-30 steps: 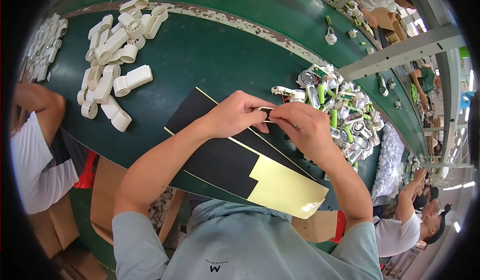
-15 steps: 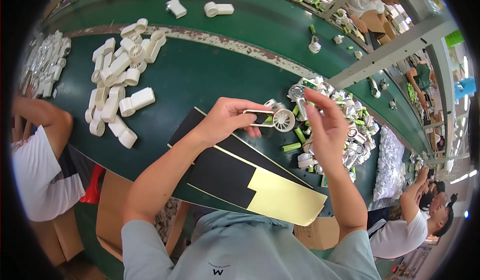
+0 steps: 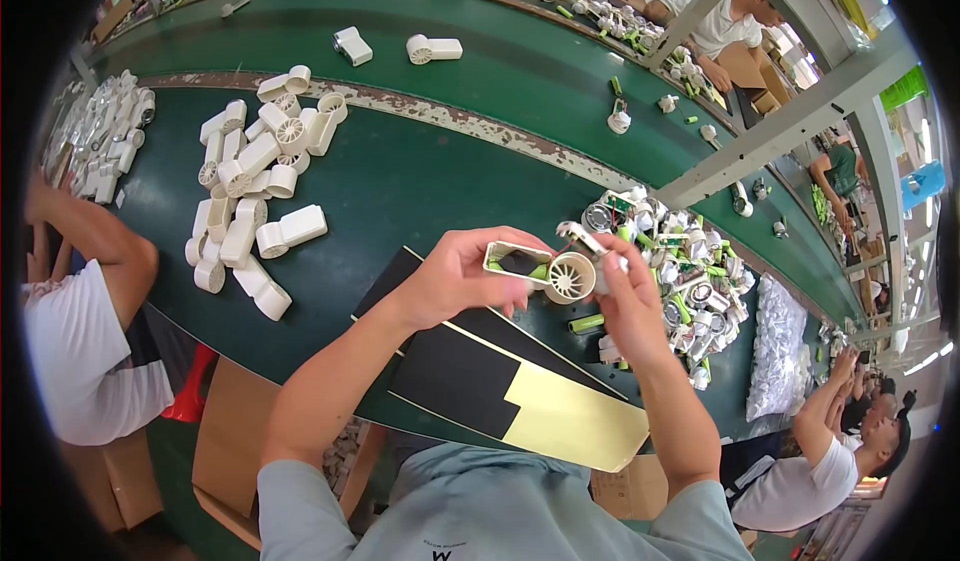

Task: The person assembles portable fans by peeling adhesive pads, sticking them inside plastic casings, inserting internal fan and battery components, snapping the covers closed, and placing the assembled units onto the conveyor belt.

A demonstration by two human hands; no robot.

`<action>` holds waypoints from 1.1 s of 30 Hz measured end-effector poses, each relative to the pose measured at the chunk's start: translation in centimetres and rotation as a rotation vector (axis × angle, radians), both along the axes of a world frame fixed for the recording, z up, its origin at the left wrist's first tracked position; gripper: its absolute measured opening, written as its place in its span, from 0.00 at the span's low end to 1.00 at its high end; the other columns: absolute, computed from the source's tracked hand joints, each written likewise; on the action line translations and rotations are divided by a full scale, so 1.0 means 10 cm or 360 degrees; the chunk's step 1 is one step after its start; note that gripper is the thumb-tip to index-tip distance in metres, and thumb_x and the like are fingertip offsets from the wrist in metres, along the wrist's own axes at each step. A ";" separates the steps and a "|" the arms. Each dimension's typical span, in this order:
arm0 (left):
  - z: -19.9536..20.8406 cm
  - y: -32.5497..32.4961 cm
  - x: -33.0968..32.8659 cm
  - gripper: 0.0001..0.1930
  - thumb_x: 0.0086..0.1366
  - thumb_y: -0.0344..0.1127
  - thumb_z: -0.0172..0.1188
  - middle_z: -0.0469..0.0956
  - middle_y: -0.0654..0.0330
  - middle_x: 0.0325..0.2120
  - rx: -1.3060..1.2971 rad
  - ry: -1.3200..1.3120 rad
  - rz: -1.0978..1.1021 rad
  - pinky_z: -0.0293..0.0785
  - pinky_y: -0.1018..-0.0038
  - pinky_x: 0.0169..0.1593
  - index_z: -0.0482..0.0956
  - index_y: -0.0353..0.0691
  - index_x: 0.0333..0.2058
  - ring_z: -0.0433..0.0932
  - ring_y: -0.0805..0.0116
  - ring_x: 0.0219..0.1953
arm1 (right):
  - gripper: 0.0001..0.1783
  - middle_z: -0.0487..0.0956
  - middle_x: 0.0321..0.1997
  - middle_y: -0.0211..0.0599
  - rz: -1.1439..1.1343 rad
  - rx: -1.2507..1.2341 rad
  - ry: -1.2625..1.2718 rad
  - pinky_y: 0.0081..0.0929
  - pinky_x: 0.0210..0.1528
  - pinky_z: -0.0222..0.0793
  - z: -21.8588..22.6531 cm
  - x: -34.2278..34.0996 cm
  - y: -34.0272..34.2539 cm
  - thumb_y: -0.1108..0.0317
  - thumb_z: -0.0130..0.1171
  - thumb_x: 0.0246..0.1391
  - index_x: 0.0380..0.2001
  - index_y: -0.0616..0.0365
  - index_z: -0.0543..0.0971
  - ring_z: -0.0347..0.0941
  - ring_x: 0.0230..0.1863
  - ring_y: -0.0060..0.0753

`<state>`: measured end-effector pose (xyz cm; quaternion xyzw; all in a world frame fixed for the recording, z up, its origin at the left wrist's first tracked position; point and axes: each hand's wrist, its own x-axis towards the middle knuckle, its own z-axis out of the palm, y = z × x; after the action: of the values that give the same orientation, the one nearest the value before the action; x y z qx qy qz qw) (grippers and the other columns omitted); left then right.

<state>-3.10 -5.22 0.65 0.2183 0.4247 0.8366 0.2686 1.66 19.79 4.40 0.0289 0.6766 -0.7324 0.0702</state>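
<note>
a white shell (image 3: 572,279) is held just left of the parts heap (image 3: 705,286), its boxy end gripped by the closed fingers of the left hand (image 3: 462,279). at the heap's left edge, a small white assembly (image 3: 580,235) is pinched in the right hand (image 3: 634,311); the exact contact is partly hidden. something green (image 3: 540,272) is seen inside the shell, though whether it is seated cannot be told. black sheets (image 3: 455,378) are laid near left of the heap. the assembly could be lost among the heap's similar pieces if the pinch were loosened; any lead, too fine to make out, could be strained if the hands were drawn apart; the shell could be tipped, being gripped at one end only.
</note>
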 end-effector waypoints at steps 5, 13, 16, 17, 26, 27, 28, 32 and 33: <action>-0.05 0.14 0.12 0.20 0.66 0.33 0.74 0.85 0.59 0.36 -0.0432 0.0011 0.0031 0.84 0.77 0.38 0.81 0.31 0.53 0.83 0.77 0.33 | 0.16 0.75 0.50 0.36 0.0292 0.0674 0.0685 0.27 0.54 0.70 0.37 -0.09 0.01 0.67 0.51 0.73 0.58 0.59 0.76 0.72 0.51 0.30; -0.05 0.18 0.13 0.20 0.65 0.33 0.75 0.85 0.61 0.37 -0.0342 0.0036 0.0069 0.84 0.77 0.40 0.83 0.32 0.53 0.83 0.77 0.35 | 0.15 0.72 0.51 0.45 0.0631 0.1076 0.0992 0.35 0.52 0.72 0.43 -0.12 -0.13 0.71 0.55 0.71 0.57 0.61 0.77 0.73 0.51 0.43; -0.05 0.15 0.13 0.18 0.66 0.33 0.74 0.85 0.61 0.36 -0.0339 0.0001 0.0097 0.84 0.77 0.40 0.83 0.31 0.51 0.83 0.77 0.35 | 0.16 0.71 0.52 0.45 0.0705 0.1102 0.0919 0.35 0.53 0.74 0.42 -0.12 -0.15 0.71 0.55 0.70 0.58 0.61 0.77 0.73 0.51 0.42; -0.05 0.16 0.12 0.18 0.66 0.33 0.74 0.85 0.61 0.36 -0.0335 0.0000 0.0095 0.84 0.77 0.40 0.83 0.31 0.51 0.83 0.77 0.35 | 0.16 0.71 0.52 0.45 0.0704 0.1106 0.0916 0.35 0.53 0.74 0.42 -0.12 -0.14 0.71 0.55 0.70 0.58 0.61 0.77 0.73 0.51 0.42; -0.06 0.16 0.13 0.18 0.65 0.33 0.74 0.84 0.60 0.39 -0.0304 0.0016 0.0179 0.84 0.76 0.43 0.84 0.32 0.51 0.83 0.77 0.38 | 0.22 0.70 0.66 0.49 0.0758 0.1259 0.1043 0.37 0.58 0.75 0.30 -0.08 -0.10 0.67 0.52 0.72 0.66 0.61 0.73 0.74 0.62 0.45; -0.06 0.18 0.13 0.18 0.65 0.32 0.75 0.84 0.61 0.40 -0.0349 0.0218 0.0289 0.83 0.76 0.43 0.85 0.33 0.51 0.83 0.78 0.39 | 0.24 0.69 0.68 0.49 0.0571 0.0891 0.0915 0.36 0.59 0.75 0.27 -0.06 -0.09 0.63 0.49 0.74 0.68 0.61 0.71 0.73 0.63 0.44; -0.04 0.19 0.13 0.18 0.64 0.31 0.75 0.84 0.62 0.41 -0.0391 0.0421 0.0397 0.82 0.76 0.42 0.85 0.34 0.51 0.83 0.79 0.40 | 0.26 0.68 0.70 0.48 0.0384 0.0523 0.0782 0.35 0.60 0.74 0.26 -0.04 -0.10 0.60 0.46 0.75 0.69 0.61 0.69 0.73 0.65 0.42; 0.02 0.23 0.14 0.19 0.59 0.29 0.77 0.85 0.59 0.43 -0.0621 0.0997 0.0707 0.82 0.75 0.43 0.86 0.37 0.50 0.85 0.69 0.42 | 0.32 0.83 0.50 0.40 0.0274 0.0301 0.0150 0.28 0.51 0.76 0.12 -0.14 -0.04 0.48 0.33 0.79 0.58 0.65 0.77 0.81 0.49 0.30; -0.02 0.23 0.16 0.20 0.58 0.28 0.77 0.85 0.56 0.44 -0.0654 0.1050 0.0754 0.83 0.73 0.45 0.86 0.37 0.50 0.86 0.65 0.43 | 0.31 0.84 0.38 0.37 0.0315 0.0239 -0.0049 0.25 0.41 0.76 0.18 -0.14 -0.14 0.49 0.35 0.79 0.51 0.66 0.80 0.80 0.38 0.25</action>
<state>-1.50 -2.89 0.48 0.3123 0.6829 0.6591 -0.0421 0.24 18.38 6.25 -0.0216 0.7280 -0.6685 0.1504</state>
